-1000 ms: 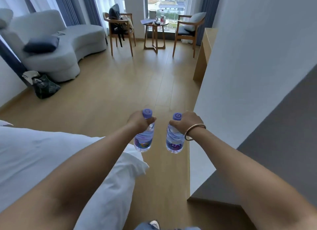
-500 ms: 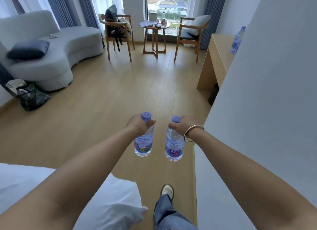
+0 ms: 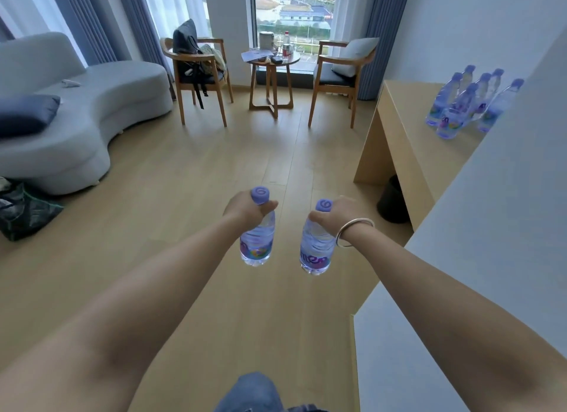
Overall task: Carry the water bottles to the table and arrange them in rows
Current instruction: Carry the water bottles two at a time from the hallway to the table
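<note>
My left hand (image 3: 245, 210) grips the neck of a clear water bottle (image 3: 257, 242) with a purple cap, held upright over the wooden floor. My right hand (image 3: 339, 215), with a silver bangle at the wrist, grips a second such bottle (image 3: 316, 252) the same way. The two bottles hang side by side, a little apart. Ahead on the right stands a light wooden table (image 3: 408, 135) with several purple-capped bottles (image 3: 460, 110) grouped on its far part, partly hidden by a white wall.
A white wall (image 3: 491, 227) runs close along my right. A black bin (image 3: 394, 201) sits under the table. Further off stand two wooden armchairs (image 3: 199, 73), a small round table (image 3: 271, 61) by the window, and a grey sofa (image 3: 76, 104) at left with a dark bag (image 3: 24, 209).
I have walked forward past the bed, which has left the view. The wooden table and its bottles have come into sight on the right. Both hands still hold their bottles.
</note>
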Demonstrator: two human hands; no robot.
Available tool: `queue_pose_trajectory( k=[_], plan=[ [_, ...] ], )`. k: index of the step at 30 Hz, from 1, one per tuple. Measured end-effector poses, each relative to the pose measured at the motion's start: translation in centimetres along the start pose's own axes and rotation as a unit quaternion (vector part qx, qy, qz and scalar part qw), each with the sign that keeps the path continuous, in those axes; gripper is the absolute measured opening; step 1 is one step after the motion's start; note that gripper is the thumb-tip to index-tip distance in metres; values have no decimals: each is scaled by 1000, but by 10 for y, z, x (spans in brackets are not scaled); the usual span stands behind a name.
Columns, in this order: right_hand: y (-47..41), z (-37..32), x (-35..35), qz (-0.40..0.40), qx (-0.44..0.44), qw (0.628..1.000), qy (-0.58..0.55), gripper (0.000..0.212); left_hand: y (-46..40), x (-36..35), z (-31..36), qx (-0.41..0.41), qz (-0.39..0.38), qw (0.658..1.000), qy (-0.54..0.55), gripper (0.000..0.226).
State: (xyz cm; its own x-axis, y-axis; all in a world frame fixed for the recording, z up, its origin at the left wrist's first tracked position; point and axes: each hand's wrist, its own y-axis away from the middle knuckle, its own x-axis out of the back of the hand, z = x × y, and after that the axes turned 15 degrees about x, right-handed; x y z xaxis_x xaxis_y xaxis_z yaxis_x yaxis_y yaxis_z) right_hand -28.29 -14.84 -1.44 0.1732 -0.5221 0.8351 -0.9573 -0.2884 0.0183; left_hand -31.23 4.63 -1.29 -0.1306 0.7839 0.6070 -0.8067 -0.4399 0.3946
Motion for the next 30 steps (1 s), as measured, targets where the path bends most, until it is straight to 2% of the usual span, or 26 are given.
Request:
queue_pose_trajectory(
  k=[8, 17, 25, 30],
  plan=[
    [-129, 28, 14, 21, -47, 999, 11, 41, -143, -31, 74, -45, -64, 997, -18, 26],
    [-278, 51, 54, 92, -123, 988, 1, 45, -301, -44, 208, -120, -101, 986, -61, 27],
    [-362, 98, 92, 144, -164, 976, 1, 46, -388, -90, 291, -152, -123, 979, -64, 25],
    [-428, 146, 127, 165, -166, 972, 9, 47, -431, -137, 358, -191, -137, 967, -95, 36]
  ],
)
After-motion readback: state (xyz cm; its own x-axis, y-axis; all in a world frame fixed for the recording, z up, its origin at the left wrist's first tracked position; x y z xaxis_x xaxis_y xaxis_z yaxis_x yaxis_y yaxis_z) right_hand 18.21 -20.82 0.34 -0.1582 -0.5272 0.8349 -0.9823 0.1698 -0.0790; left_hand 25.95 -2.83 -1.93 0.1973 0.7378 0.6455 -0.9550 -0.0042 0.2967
